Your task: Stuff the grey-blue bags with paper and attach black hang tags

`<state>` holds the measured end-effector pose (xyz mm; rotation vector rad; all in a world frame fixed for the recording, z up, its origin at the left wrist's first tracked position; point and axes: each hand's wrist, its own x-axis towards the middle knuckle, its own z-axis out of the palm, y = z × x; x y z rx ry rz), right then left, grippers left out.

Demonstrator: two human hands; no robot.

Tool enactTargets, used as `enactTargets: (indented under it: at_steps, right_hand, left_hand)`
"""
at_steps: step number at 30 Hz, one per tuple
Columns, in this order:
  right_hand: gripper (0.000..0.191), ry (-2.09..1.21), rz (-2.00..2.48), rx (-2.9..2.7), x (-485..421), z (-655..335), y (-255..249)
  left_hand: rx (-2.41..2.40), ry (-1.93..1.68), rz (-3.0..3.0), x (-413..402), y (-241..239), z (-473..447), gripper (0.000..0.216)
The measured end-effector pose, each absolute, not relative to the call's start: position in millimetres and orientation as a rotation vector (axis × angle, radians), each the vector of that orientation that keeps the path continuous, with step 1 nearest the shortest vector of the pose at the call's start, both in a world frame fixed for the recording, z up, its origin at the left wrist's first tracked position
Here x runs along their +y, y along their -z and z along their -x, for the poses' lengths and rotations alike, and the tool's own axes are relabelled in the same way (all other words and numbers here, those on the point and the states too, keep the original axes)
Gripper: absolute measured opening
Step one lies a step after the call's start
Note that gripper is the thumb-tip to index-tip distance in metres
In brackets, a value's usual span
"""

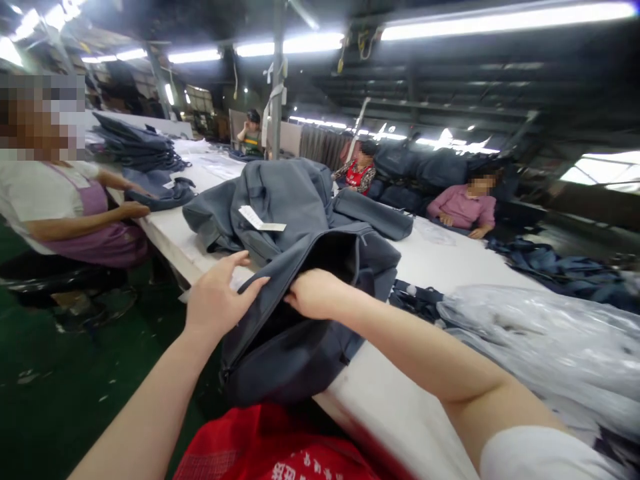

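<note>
A dark grey-blue fabric bag [295, 207] lies at the table's edge in front of me, its zippered opening gaping toward me. A white tag [260, 220] rests on top of the bag. My left hand [217, 293] is at the left side of the opening, thumb on the fabric and forefinger stretched apart from it; its other fingers are mostly hidden. Inside the opening, my right hand [315, 293] has its fingers curled at the inner left edge, closed on the bag's fabric. The fingertips there are partly hidden.
A long white table [440, 257] stretches away from me. Clear plastic bags [540, 333] lie at the right, with dark fabric pieces [565, 267] behind. Stacked bags [135, 143] stand at the far left. A co-worker [75, 207] sits at the left; several others are farther back.
</note>
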<state>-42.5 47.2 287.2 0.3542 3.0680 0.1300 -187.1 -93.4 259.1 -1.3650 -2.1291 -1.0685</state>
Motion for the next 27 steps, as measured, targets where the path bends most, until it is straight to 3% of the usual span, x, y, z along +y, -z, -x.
enactTargets:
  at_steps: [5,11,15,19,23,25,27]
  right_hand:
    - [0.033,-0.280,-0.059,3.320,21.6,-21.1,-298.8]
    - [0.033,-0.198,0.070,3.351,19.9,-54.5,-287.3]
    - [0.036,-0.188,0.076,3.376,20.6,-57.7,-282.9]
    - [0.029,-0.173,0.101,3.450,27.9,-73.6,-287.9]
    - [0.020,-0.032,-0.355,3.777,59.3,-96.4,-309.8]
    - [0.028,-0.027,-0.731,3.898,88.1,-98.5,-320.4]
    - [0.046,-0.093,-0.822,3.881,121.1,-91.4,-324.8]
  left_hand:
    - [-1.725,1.195,1.689,-80.3,-276.4,152.4,0.013]
    - [-1.722,0.858,2.010,7.2,-323.9,105.2,0.021]
    - [-1.804,0.375,2.052,78.4,-350.1,72.6,0.044]
    - [-1.818,0.196,2.093,115.5,-354.5,59.7,0.012]
    - [-1.920,0.208,2.036,113.8,-353.8,70.5,0.026]
    - [-1.991,0.216,2.025,108.7,-356.7,76.9,0.025]
    - [-2.042,0.216,2.050,104.2,-362.0,81.5,0.021]
